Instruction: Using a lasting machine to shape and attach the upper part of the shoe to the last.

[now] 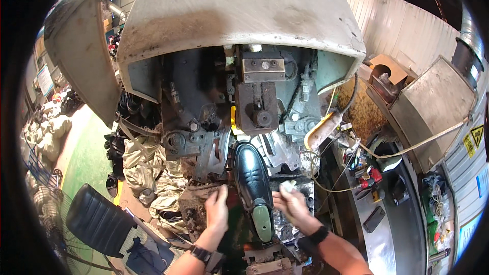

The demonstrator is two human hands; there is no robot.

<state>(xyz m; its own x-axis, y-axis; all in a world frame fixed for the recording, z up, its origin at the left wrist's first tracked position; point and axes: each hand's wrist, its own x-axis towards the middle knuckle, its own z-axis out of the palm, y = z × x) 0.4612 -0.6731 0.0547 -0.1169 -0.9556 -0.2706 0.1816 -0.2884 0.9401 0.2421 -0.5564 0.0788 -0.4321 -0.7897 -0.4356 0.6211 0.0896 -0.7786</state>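
A glossy black leather shoe (249,170) sits toe-away in the middle of the machine, on a pale green shoe last (263,223) whose top shows at the heel end. Left of the shoe and apart from it is my left hand (217,210), empty, its fingers loosely bent and not closed. Close against the shoe's right side, my right hand (293,206) has a small crumpled white piece (288,186) between thumb and fingers; its material is unclear. Metal side plates (211,158) flank the toe, below a dark press block (258,109).
A large beige machine hood (239,7) overhangs the work. On the right, a metal bench (382,239) carries a phone (374,219) and a red power tool (370,178). A hanging handle (323,130) and cables are nearby. At left stand cloth sacks (140,168) and a black chair (99,219).
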